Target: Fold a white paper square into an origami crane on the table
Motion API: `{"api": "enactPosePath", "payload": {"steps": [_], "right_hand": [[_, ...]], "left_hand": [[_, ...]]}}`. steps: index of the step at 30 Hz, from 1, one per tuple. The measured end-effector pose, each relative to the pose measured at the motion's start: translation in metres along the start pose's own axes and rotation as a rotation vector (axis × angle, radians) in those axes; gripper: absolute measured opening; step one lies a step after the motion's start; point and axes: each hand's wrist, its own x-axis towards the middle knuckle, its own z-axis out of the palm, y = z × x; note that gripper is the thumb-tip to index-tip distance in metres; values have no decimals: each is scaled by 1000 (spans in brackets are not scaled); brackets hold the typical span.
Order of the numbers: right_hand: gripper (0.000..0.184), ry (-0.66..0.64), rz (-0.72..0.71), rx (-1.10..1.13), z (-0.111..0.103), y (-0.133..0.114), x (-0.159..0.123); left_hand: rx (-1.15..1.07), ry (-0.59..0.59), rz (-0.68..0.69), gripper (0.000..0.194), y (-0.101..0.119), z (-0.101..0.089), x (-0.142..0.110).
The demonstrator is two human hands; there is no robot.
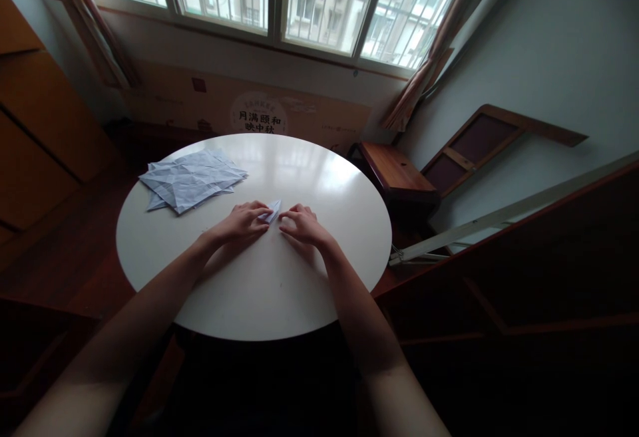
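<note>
Between my hands, over the white round table (239, 310), is a small folded piece of white paper (273, 211) with a pointed upper end. My left hand (242, 219) grips its left side between thumb and fingers. Just to the right of the paper is my right hand (302, 222), its thumb and index finger apart with a small gap between them and nothing visible inside. Farther back on the left side of the table lies a loose pile of creased paper sheets (194, 177).
A wooden bench (394, 167) stands behind the table's right edge. A printed cardboard panel (309, 118) leans below the barred window (324, 4). Orange cabinets (44, 111) are on the left, and a dark wooden piece of furniture (549, 277) is close on the right.
</note>
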Motion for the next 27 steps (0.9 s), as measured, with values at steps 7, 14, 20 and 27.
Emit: {"api": "enactPosePath", "payload": {"steps": [7, 14, 20, 27], "right_hand": [[39, -8, -4, -2, -2, -1, -1], [37, -8, 8, 5, -4, -5, -2], [37, -6, 3, 11, -4, -5, -2], [36, -9, -17, 12, -3, -4, -1]], "left_hand": [[-17, 11, 17, 44, 0, -1, 0], [-8, 1, 10, 45, -1, -2, 0], [8, 9, 2, 46, -1, -3, -1], [13, -2, -1, 47, -4, -2, -1]]}}
